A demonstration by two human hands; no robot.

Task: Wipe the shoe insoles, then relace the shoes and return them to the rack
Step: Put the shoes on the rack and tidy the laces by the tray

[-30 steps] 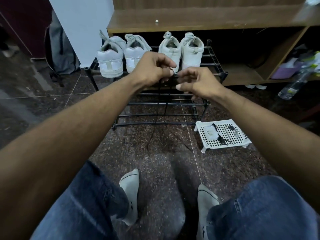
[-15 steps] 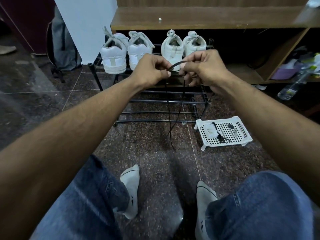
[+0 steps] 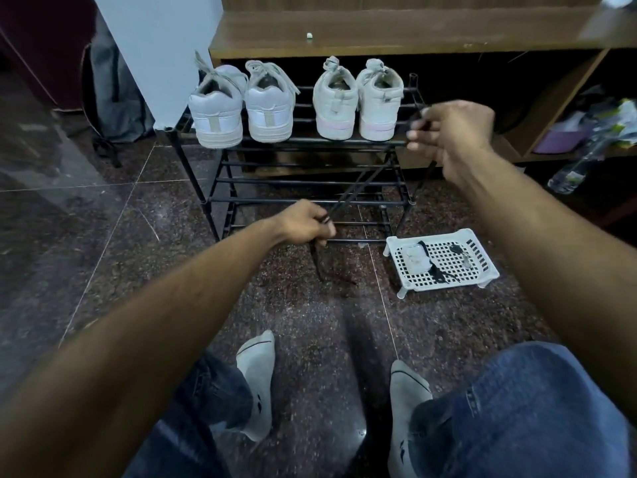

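On the floor at the far left a grey backpack [image 3: 117,101] leans by a pale panel, and next to it stands the black shoe rack [image 3: 303,201], its top tier carrying two pairs of white shoes [image 3: 296,101] with heels turned outward. Below that tier the left hand [image 3: 305,224] has dropped from where it was half a second ago, its fingers curled tight around one end of a black shoelace [image 3: 358,188]. The lace now runs taut, up and to the right, to the right hand [image 3: 451,132], which has swung out past the rack's corner and pinches the other end. A moment back both hands met close together in front of the shoes; drawing them apart looks like straightening the lace, which I judge to be preparation for relacing. Further right a white perforated tray [image 3: 482,267] sits on the floor with a few small dark items on it.

The shoe this black lace belongs to is nowhere in view. The right hand's fingertips are blurred, and the lace's loose tail below the left hand fades into the dark floor. The insoles cannot be seen.
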